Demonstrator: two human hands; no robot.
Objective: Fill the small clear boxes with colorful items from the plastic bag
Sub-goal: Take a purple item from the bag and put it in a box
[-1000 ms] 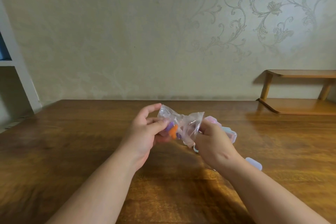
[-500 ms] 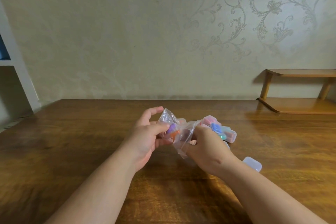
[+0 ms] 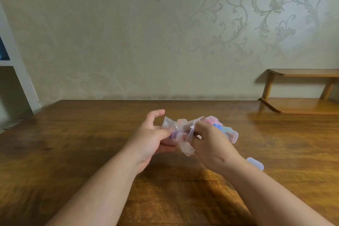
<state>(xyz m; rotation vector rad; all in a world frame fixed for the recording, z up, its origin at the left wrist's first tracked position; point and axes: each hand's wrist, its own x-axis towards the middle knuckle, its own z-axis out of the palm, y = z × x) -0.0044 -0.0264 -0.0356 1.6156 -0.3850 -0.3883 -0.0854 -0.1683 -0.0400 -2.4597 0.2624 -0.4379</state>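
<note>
One plastic bag (image 3: 180,132), colorful items inside, was held above the tabletop (image 3: 73,152). Left hand (image 3: 152,137) pinched its left end; right hand (image 3: 211,145) fingers were clamped on its right end. Far right of them sat clustered small clear boxes (image 3: 230,132), number indiscernible; one single clear box (image 3: 255,163) lay apart, nearer.

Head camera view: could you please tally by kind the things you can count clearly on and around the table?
Hands: 2, left hand and right hand
Plastic bag: 1
Clear box lying apart: 1
Table: 1
Wooden shelf: 1
Total: 6; the filled boxes behind the right hand overlap too much to count.
</note>
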